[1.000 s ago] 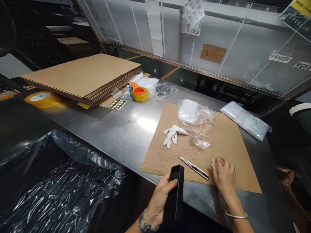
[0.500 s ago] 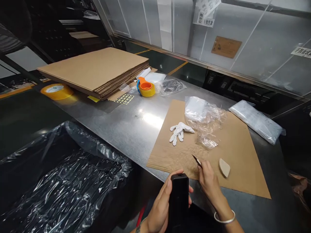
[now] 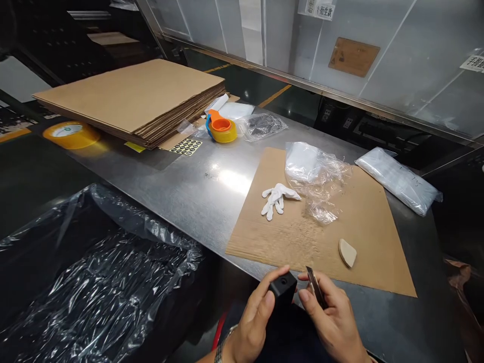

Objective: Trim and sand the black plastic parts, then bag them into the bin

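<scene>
My left hand (image 3: 257, 312) is closed around a black box-shaped part (image 3: 283, 290) with a small round hole in its end face. Close by on the right, my right hand (image 3: 333, 315) grips a utility knife (image 3: 316, 288), its blade pointing up and away from me. Both hands are at the table's near edge, in front of a cardboard sheet (image 3: 260, 242). On that sheet lie a white glove (image 3: 279, 199), crumpled clear plastic bags (image 3: 315, 171) and a tan wedge-shaped pad (image 3: 347, 253).
A tall stack of cardboard (image 3: 139, 96) is at the back left, beside an orange tape dispenser (image 3: 222, 126) and a roll of yellow tape (image 3: 71, 134). A wrapped white packet (image 3: 399, 180) lies at right. A bin lined with black plastic (image 3: 113, 292) stands at lower left.
My right hand has come back from the cardboard toward the black part, and the knife now points upward. The black part has tilted so its end face shows. The view has shifted slightly.
</scene>
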A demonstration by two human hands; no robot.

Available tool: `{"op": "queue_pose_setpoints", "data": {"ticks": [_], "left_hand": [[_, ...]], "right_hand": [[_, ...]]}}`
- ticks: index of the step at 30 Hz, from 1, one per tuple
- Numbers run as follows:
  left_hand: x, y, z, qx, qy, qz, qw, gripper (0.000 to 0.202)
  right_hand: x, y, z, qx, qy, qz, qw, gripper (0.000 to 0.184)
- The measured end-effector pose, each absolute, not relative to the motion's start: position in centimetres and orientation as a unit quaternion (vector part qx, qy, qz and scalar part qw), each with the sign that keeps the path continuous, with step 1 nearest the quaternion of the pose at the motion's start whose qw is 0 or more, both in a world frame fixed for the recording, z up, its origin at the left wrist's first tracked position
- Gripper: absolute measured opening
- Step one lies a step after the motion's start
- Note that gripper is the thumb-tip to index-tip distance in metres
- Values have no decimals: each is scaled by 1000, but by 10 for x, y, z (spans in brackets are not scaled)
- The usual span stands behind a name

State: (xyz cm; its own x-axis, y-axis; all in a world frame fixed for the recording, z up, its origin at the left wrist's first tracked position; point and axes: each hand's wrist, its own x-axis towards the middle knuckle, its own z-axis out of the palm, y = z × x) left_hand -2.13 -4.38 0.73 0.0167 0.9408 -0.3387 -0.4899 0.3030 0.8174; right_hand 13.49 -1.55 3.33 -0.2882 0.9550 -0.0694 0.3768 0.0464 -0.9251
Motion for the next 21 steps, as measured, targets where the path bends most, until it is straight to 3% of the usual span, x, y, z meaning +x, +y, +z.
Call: {"op": "queue_pose_setpoints", "data": {"ticks": [5,9,13,19,21], "left_hand": [[-23,-29,14,43,333,456,824,46],[-29,-19,13,-60,282,368,884,49],[-32,-19,11,-63,262,331,904,59],[-31,-15,12,-108,294,380,871,57],[-32,-11,11,-116,307,401,856,54]], "right_hand": [[140,12,4,-598,-651,372,282,28],[152,36,-23,-620,-659,339,259,29],[153,35,-21,-598,-666,370,248,29],[146,3,19,-542,-650,476,239,30],[145,-11,34,-508,-661,513,202,29]]}}
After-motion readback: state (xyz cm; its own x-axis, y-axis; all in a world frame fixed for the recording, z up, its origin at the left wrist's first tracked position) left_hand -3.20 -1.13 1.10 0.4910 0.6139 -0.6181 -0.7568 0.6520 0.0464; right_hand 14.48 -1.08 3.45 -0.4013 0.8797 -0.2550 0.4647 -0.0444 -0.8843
